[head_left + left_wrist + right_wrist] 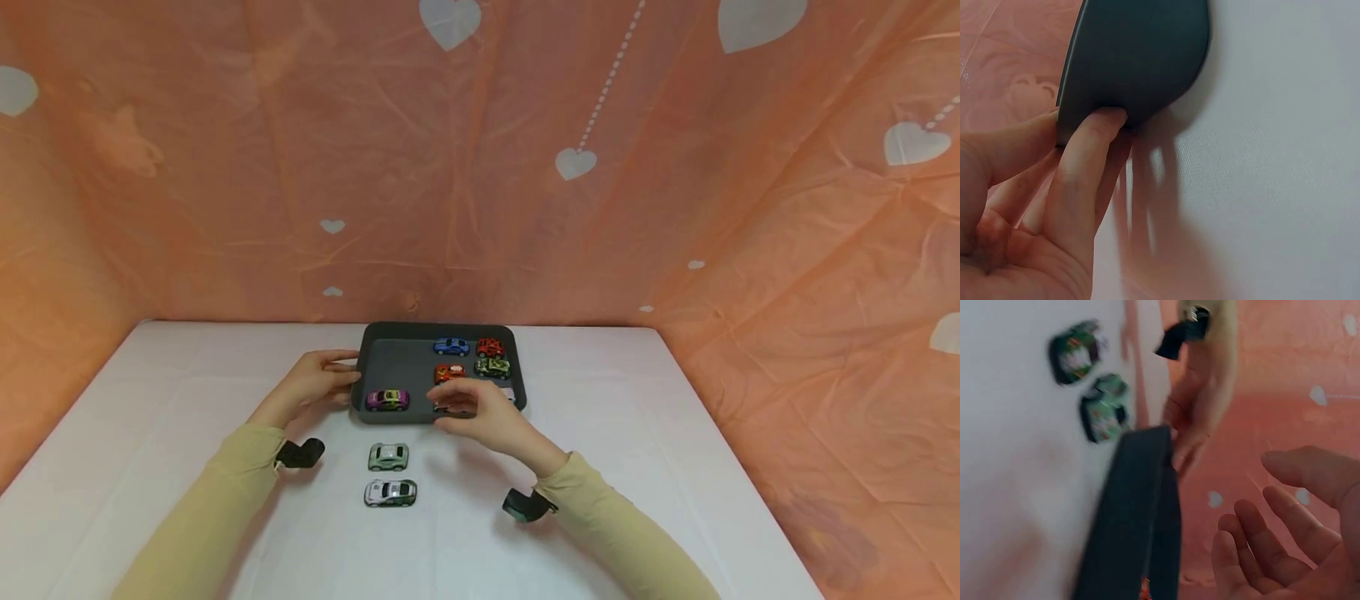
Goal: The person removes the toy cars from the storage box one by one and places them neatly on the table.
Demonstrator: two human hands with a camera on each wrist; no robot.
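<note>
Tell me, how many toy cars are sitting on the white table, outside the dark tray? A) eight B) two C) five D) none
B: only the pale green car and the white car stand on the table, in front of the tray; the other cars are in the tray.

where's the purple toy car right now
In the head view the purple car sits in the dark tray, at its near-left corner, between both hands.
</note>
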